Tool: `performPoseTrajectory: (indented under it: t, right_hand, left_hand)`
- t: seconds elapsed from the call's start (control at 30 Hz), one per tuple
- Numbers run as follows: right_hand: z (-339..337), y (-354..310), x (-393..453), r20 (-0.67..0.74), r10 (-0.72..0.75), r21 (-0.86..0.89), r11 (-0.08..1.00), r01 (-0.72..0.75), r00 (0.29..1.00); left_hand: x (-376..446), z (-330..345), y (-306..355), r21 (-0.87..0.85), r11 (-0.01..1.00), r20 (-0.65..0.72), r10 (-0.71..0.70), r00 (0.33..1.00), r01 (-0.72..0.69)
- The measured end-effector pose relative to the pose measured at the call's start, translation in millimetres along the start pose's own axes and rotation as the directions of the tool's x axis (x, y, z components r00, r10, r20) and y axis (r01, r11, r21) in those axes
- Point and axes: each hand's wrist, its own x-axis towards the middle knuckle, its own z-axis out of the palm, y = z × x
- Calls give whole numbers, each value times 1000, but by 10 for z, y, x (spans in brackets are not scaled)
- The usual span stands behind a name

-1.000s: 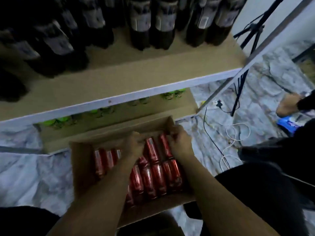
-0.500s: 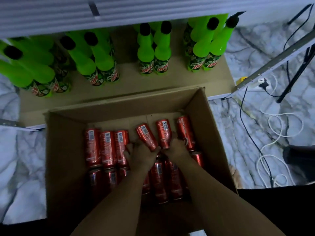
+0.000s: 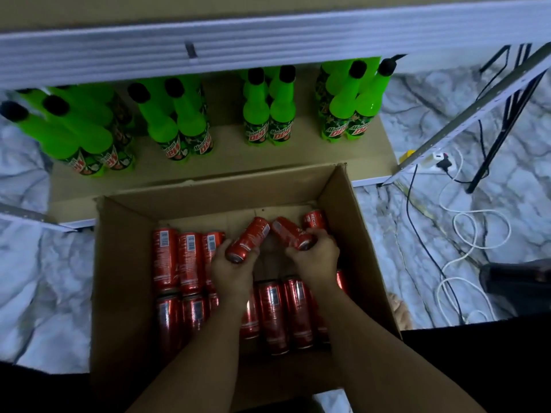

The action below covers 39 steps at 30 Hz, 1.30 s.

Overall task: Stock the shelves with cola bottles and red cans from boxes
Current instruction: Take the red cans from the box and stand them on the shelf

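Observation:
An open cardboard box (image 3: 125, 263) stands on the floor in front of the bottom shelf (image 3: 232, 165). Several red cans (image 3: 176, 260) lie in rows on its bottom. My left hand (image 3: 231, 271) grips one red can (image 3: 249, 238), tilted up out of the far row. My right hand (image 3: 317, 259) grips another red can (image 3: 289, 232), also tilted, its top leaning toward the first. A further red can (image 3: 314, 220) lies just beyond my right hand by the box's right wall. No cola bottles show in this view.
Green soda bottles (image 3: 268, 114) with black caps stand in pairs on the bottom shelf under a white shelf edge (image 3: 268, 46). A slanted metal upright (image 3: 465, 114), a power strip (image 3: 432, 158), cables (image 3: 465, 251) and a tripod leg (image 3: 501, 132) lie on the marble floor to the right.
The view dropped from the cola shelf to the box. Both hands closed on a can each and lifted and tilted them apart from the far row.

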Motion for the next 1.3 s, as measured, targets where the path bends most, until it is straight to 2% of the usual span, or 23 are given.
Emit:
performPoseTrajectory:
  t: [0.07, 0.13, 0.27, 0.37, 0.5, 0.67, 0.9, 1.3]
  right_hand:
    - [-92, -86, -23, -54, -51, 102, 993, 57, 997]
    - [-168, -159, -40, -22, -98, 233, 967, 100, 995]
    - [-328, -482, -123, 139, -178, 479, 873, 91, 974]
    - [-417, -809, -215, 214, -267, 559, 822, 106, 939]
    - [-523, -1382, -339, 184, -381, 579, 787, 214, 906]
    - [-848, -2186, -589, 35, -560, 572, 690, 442, 828]
    - [-1564, -3361, -1216, -80, -692, 550, 570, 611, 717]
    - [-3152, -5718, -2702, -109, -797, 544, 452, 707, 594]
  left_hand:
    - [-21, -127, 122, -101, 993, -63, 60, 996, -66]
    - [-32, -234, 287, -193, 973, -80, 116, 990, -129]
    - [-153, -362, 766, -378, 914, 40, 179, 983, -150]
    - [-302, -453, 1193, -396, 886, 113, 307, 945, -241]
    - [-494, -564, 1835, -435, 816, 120, 471, 874, -380]
    - [-659, -719, 2599, -494, 696, 95, 638, 764, -521]
    - [-1405, -1155, 3787, -555, 576, 88, 758, 646, -600]
    - [-3104, -2300, 6295, -558, 500, 47, 816, 576, -662]
